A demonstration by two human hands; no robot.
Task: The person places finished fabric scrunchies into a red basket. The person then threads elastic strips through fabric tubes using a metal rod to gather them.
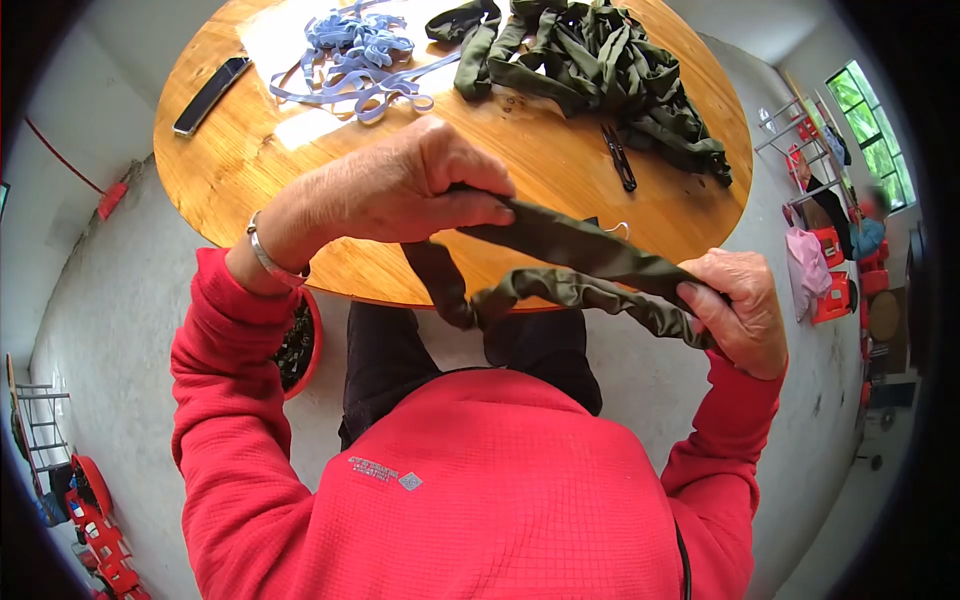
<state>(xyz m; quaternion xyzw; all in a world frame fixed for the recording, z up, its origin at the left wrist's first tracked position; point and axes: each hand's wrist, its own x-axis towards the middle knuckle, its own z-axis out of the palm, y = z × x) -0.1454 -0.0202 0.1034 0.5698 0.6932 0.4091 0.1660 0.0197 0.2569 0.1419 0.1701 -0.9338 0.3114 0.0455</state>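
Note:
A dark green fabric strip [580, 245] is stretched between my two hands, over the near edge of the round wooden table. My left hand [440, 180] pinches its upper left end, fingers closed. At the right, my right hand [738, 305] is closed on the other end. A gathered part of the same strip hangs in a loop below, above my lap. Behind my hands lies a heap of dark green fabric pieces [590, 60], with small black snips [618, 158] beside it.
On the wooden table [230, 190] are a tangle of light blue elastic bands [360, 55] and a black phone [212, 95]. A red basin [305, 345] stands on the floor by my left leg. Red crates and a metal rack are at the right.

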